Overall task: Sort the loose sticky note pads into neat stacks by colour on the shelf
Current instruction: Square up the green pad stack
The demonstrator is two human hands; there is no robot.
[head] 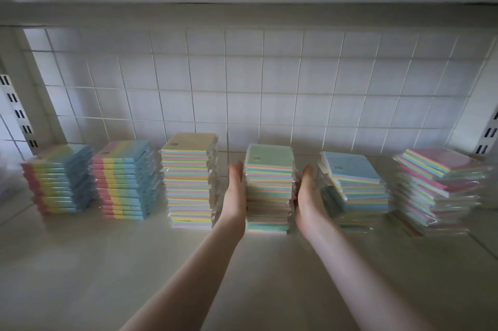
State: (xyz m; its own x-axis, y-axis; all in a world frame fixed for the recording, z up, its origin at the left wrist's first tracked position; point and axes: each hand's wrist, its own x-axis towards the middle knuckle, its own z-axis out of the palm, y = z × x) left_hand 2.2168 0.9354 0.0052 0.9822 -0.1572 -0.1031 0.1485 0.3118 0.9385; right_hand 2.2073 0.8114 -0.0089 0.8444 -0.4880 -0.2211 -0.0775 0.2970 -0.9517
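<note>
Presently I log: shelf [107, 263], six stacks in a row. Green-topped stack [268, 187], fourth from left, stands between my hands; left hand [237, 196] and right hand [308, 196], both flat and unclenched, press its sides.

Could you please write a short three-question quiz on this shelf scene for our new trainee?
1. How many stacks stand on the shelf?
2. True or false: the left hand and right hand flank the green-topped stack.
3. Which stack looks least tidy: A) yellow-topped stack, B) far-right stack, C) the green-topped one?

Key
1. Six.
2. True; one open palm on each side.
3. B; its pads lie skewed and spread.
</note>
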